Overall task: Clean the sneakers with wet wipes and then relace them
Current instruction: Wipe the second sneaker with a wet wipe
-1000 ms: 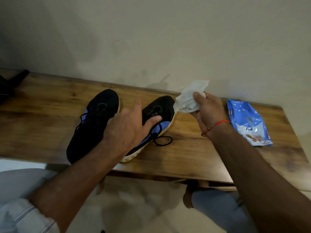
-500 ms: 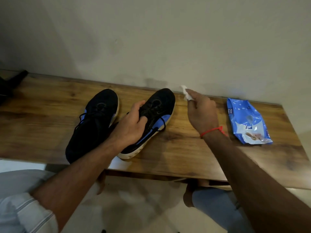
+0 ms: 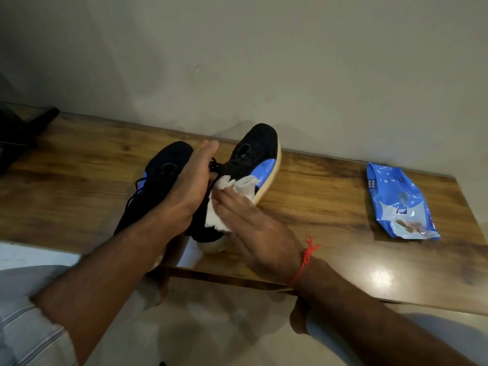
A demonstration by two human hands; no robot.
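Observation:
Two black sneakers with blue side panels and cream soles are on a wooden table (image 3: 330, 207). The left sneaker (image 3: 163, 180) lies flat, partly behind my left arm. The right sneaker (image 3: 253, 151) is tipped up on its heel, its blue side and sole turned to the right. My left hand (image 3: 182, 204) holds it at the laces and collar; the thumb is hidden. My right hand (image 3: 258, 233), with a red thread at the wrist, presses a white wet wipe (image 3: 237, 184) flat against the shoe's side with straight fingers.
A blue pack of wet wipes (image 3: 398, 204) lies on the table at the right. A dark object (image 3: 21, 133) sits at the far left end. A plain wall runs just behind the table. My knees and feet are below the front edge.
My left hand has tipped the right sneaker up onto its heel. My right hand came down from near the wall and laid the wipe on the shoe's side.

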